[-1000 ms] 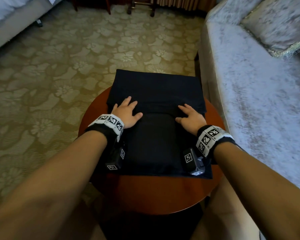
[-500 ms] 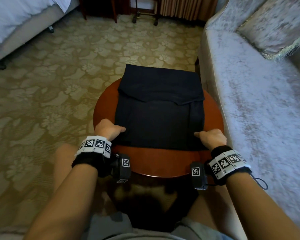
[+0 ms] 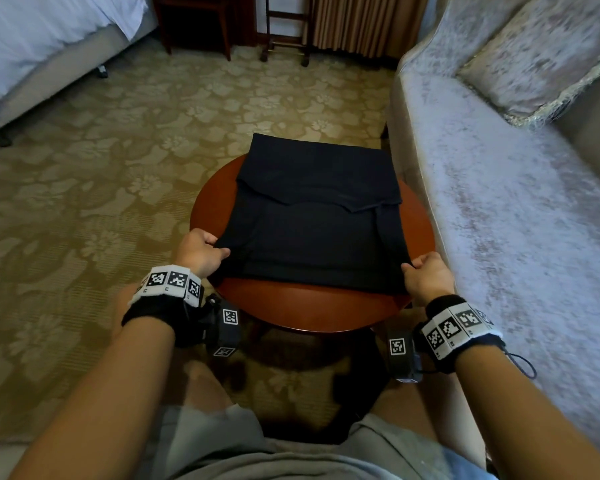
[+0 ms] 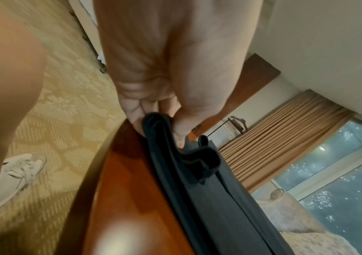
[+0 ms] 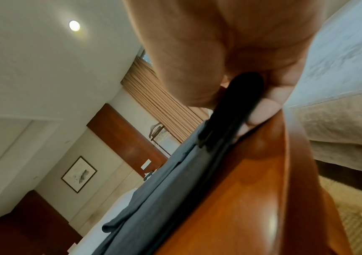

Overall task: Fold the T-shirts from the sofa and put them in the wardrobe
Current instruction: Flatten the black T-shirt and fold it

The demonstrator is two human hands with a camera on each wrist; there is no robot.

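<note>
Scene: a dark T-shirt (image 3: 312,216), partly folded, is laid across a round red-brown table (image 3: 305,311), just beside the sofa (image 3: 499,216).
Left hand: the left hand (image 3: 198,252) is seen at the near left corner of the T-shirt, its fingers (image 4: 136,120) curled round the stacked layers, thumb on top.
Right hand: the right hand (image 3: 428,277) is closed on the near right corner, the cloth pinched between thumb and fingers (image 5: 260,110), which touch the table edge.
Step judged: the near edge appears about to be lifted for a further fold, or the bundle carried off; no wardrobe is identified in any view.
Risk: the layers could slide apart if only the upper ones are held, and the flap folded across the far half could fall open once the cloth leaves the table.
Second risk: the far edge overhangs the table rim, so an uneven pull could drag the T-shirt off towards the carpet (image 3: 118,168).
Materials: soft, limp matte knit on polished, glossy wood; pale crushed-velvet upholstery on the sofa; flower-patterned carpet beyond the table.
</note>
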